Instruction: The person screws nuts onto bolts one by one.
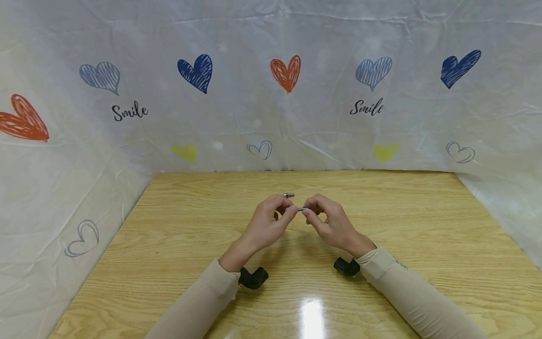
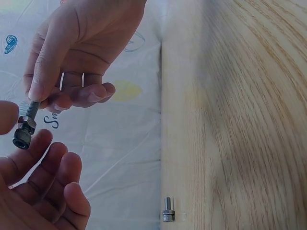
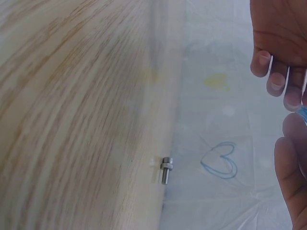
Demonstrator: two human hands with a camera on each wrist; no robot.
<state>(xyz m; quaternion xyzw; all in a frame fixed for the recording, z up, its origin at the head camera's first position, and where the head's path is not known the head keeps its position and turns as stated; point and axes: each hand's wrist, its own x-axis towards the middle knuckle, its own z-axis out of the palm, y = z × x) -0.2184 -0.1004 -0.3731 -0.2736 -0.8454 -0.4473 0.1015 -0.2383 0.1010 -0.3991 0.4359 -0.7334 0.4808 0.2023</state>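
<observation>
A metal bolt (image 2: 32, 110) with a nut (image 2: 28, 123) near its head is between my two hands. My right hand (image 1: 332, 223) pinches the threaded end between thumb and fingertips. Around the head end are the thumb and fingers of my left hand (image 1: 268, 221). In the left wrist view the left thumb (image 2: 7, 117) lies beside the nut and the other fingers curl loosely below. The right wrist view cuts off the held bolt. A second bolt (image 1: 289, 195) with a nut lies on the table just beyond my left hand.
The wooden table (image 1: 190, 226) reaches back to a pale cloth (image 1: 237, 117) printed with hearts, which also hangs at both sides. Black curved pieces (image 1: 254, 278) show beside both wrists. Light glares off the table's near part.
</observation>
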